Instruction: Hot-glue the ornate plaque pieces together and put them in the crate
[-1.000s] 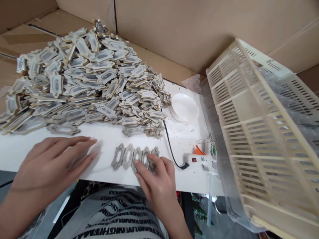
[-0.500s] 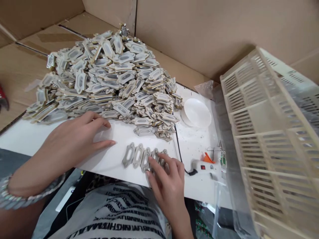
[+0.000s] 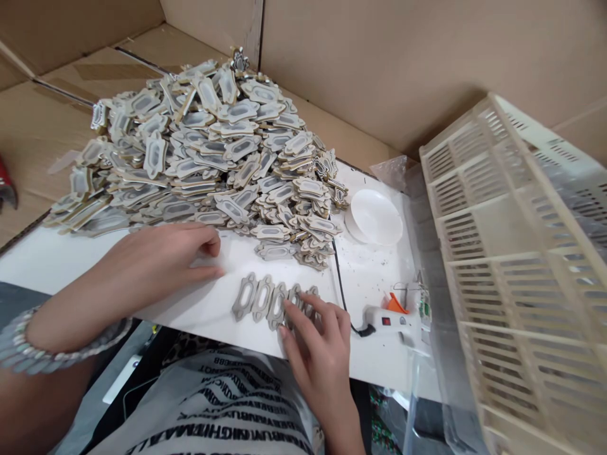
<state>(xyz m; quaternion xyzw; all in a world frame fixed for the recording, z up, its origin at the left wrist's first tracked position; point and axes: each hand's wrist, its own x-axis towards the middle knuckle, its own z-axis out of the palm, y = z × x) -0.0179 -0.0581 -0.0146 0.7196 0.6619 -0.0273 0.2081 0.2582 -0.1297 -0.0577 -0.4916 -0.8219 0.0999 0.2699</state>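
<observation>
Several flat grey frame-shaped pieces (image 3: 262, 297), each with a long opening and tabbed ends, lie side by side in a row on the white tabletop (image 3: 227, 335). The fingertips of my right hand (image 3: 318, 344) rest on the right end of that row, partly covering it; its fingers are spread. To the left of the row, my left hand (image 3: 164, 259) hovers low or rests over the white surface, with thumb apart from bent fingers and nothing visible between them. Just beyond it rises a large heap of similar pieces (image 3: 237, 148), some with tan edges.
A white bowl (image 3: 374, 218) stands right of the heap. Below it lies a white glue gun (image 3: 389, 319) with an orange trigger and black cord. A cream slatted plastic crate (image 3: 497, 265) leans along the right side. Cardboard walls (image 3: 379, 76) rise behind.
My left hand has shifted slightly right, and its fingers are more bent. My right hand and the row of pieces stay where they were.
</observation>
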